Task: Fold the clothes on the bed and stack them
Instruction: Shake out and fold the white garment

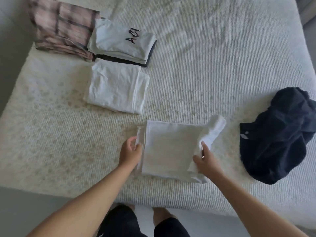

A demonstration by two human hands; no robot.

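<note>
**White garment mid-fold, both hands on its side edges**

Your left hand [132, 152] pinches the left edge of the white garment [171, 147], fingers curled onto the folded strip there. Your right hand [204, 159] grips the right side, where a flap of cloth stands up off the bed [222, 57] and curls over; fingers look closed on it, though blur hides the exact pinch.

Handling, judged from looks: light, soft, limp cotton, no stiffness, so it sags wherever unsupported. Not slippery on the ribbed bedcover, not fragile. Best to hold it at edges or corners with both hands and keep tension so layers don't slide apart.

The garment lies flat between your hands, near the bed's front edge, directly ahead of you.

Farther out: a folded white piece [116, 88] up and left, apart from the hands. Beyond it, a stack topped by a white printed tee [119, 41] over something dark, touching a pink plaid item [59, 29]. To the right, a crumpled dark garment [277, 134], unfolded, near your right hand but not touching.
</note>
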